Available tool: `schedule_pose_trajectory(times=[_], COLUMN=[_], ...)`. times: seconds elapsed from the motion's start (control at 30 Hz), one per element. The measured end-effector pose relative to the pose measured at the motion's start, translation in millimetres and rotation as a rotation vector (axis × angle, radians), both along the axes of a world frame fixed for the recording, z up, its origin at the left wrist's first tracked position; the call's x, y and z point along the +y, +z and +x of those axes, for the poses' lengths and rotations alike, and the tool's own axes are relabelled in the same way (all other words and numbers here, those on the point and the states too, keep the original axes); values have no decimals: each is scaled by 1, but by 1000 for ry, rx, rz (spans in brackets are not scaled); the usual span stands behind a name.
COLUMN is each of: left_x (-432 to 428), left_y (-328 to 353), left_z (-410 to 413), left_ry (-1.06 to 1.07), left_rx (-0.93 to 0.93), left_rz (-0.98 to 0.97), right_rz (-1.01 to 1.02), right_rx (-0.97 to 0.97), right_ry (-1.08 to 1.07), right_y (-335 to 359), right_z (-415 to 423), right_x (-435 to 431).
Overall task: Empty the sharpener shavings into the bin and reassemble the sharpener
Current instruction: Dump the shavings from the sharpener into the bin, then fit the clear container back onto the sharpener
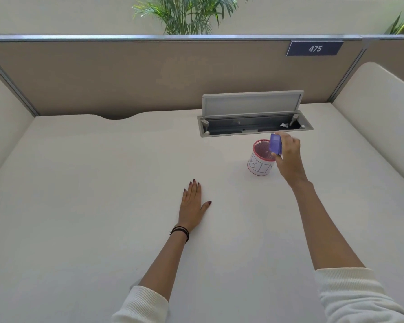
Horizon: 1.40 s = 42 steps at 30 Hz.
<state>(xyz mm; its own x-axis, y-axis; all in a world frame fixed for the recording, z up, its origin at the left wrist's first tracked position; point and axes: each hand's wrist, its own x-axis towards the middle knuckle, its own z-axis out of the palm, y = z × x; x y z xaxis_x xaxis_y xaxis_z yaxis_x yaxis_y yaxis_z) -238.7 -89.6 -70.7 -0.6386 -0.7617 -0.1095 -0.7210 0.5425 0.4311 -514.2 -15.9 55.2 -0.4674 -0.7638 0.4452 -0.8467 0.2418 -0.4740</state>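
Right hand is up over the far side of the bench, holding the sharpener just at the right rim of the bin, which stands on the bench directly left of that hand. Beyond the hand, set into the bench, sits the cable tray with its lid propped up behind it, against the partition. Left hand lies flat on the bench, nearer the person, well left of the bin. The number plate hangs on the partition above and beyond the right hand.
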Motion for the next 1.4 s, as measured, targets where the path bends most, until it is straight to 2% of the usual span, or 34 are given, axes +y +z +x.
schedule_pose_trajectory(times=[0.33, 0.5, 0.63, 0.8, 0.93, 1.1, 1.3, 1.4], left_x=[-1, -1, -1, 0, 0, 0, 4, 3], left_y=[-3, -3, -3, -2, -3, -3, 3, 19], left_z=[1, 2, 2, 3, 6, 10, 14, 12], left_ry=[0, -2, 2, 2, -4, -16, 10, 104], left_rx=[-3, 1, 4, 17, 24, 15, 18, 161], left_rz=[-8, -10, -15, -7, -3, -23, 60, 259], right_rz=[37, 230, 186, -17, -160, -398, -445, -402], right_rx=[103, 271, 261, 48, -208, -608, -896, -992], right_ry=[94, 191, 179, 83, -20, 68, 184, 224], right_y=[-3, 0, 3, 6, 9, 11, -5, -19], right_z=[0, 1, 0, 0, 5, 29, 80, 111], right_x=[2, 6, 6, 2, 3, 9, 12, 12])
